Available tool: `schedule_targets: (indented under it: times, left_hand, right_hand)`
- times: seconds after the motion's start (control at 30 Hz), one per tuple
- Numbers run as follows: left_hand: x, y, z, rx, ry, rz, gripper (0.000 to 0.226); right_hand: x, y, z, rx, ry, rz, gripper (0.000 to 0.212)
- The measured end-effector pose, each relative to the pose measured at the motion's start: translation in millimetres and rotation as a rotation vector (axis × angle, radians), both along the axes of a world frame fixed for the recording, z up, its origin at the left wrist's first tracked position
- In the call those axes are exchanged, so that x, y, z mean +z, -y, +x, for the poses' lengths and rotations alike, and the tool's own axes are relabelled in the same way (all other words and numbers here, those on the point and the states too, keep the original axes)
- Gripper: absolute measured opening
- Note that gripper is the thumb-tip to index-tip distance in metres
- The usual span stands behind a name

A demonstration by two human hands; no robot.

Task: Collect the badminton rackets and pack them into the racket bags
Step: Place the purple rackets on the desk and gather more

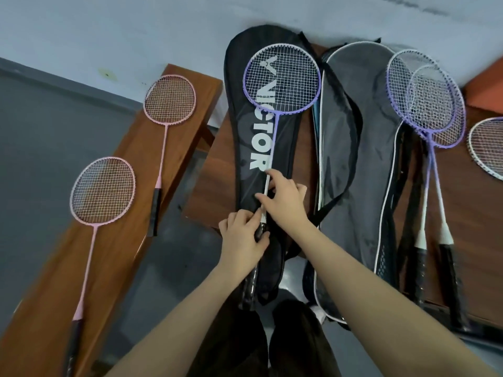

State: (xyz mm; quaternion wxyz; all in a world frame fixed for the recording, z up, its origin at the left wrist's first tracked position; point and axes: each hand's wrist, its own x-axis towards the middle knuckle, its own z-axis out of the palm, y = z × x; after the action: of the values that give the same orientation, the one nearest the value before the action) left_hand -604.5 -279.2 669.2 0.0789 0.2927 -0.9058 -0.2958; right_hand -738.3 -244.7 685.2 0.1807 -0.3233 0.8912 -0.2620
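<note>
A purple racket (281,80) lies on top of a black bag printed VICTOR (258,142) in the middle of the table. My left hand (243,238) grips the racket's black handle near the bag's lower end. My right hand (283,197) pinches the white lower shaft just above it. To the right lies a grey bag (351,148) with white piping, and two purple rackets (427,104) rest crossed on its right side. Two pink rackets lie on the wooden bench at left, one farther (169,100) and one nearer (103,190).
A white-framed racket head (487,145) shows at the right edge on the brown table (215,172). The wooden bench (54,281) runs along the left beside grey floor. A pale wall stands behind. My dark-trousered legs are at the bottom centre.
</note>
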Motion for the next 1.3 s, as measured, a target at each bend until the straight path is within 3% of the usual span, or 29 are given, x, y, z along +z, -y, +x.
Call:
schedule_targets:
  times: [0.1,0.23,0.4,0.77,1.03,1.2,1.3]
  left_hand:
    - [2.3,0.8,5.8,0.055,-0.079,0.052,0.051]
    - [20.9,-7.7,9.7,0.11,-0.198,0.159,0.05]
    - [47.5,-41.7,-1.5,0.097,-0.31,0.196,0.05]
    - [82.2,-223.3,-78.3,-0.061,-0.528,0.126,0.045]
    - [101.5,-303.2,-153.5,-0.095,-0.438,0.285,0.047]
    - [82.2,-310.6,-206.4,-0.046,-0.477,0.307,0.043]
    - [63.1,-315.5,-228.7,0.004,-0.4,0.285,0.042]
  right_hand:
    - [2.7,3.8,-1.2,0.012,0.068,-0.055,0.046]
    - [16.2,-5.6,3.5,-0.094,0.24,-0.277,0.04]
    - [49.2,-48.3,-3.1,-0.15,0.276,-0.445,0.039]
    - [109.3,-252.7,-75.7,-0.1,0.029,-0.513,0.033]
    - [108.6,-336.2,-141.9,-0.184,0.039,-0.55,0.026]
    - [96.7,-360.1,-204.2,-0.207,0.076,-0.558,0.028]
    - [81.0,-381.7,-249.4,-0.308,0.039,-0.481,0.025]
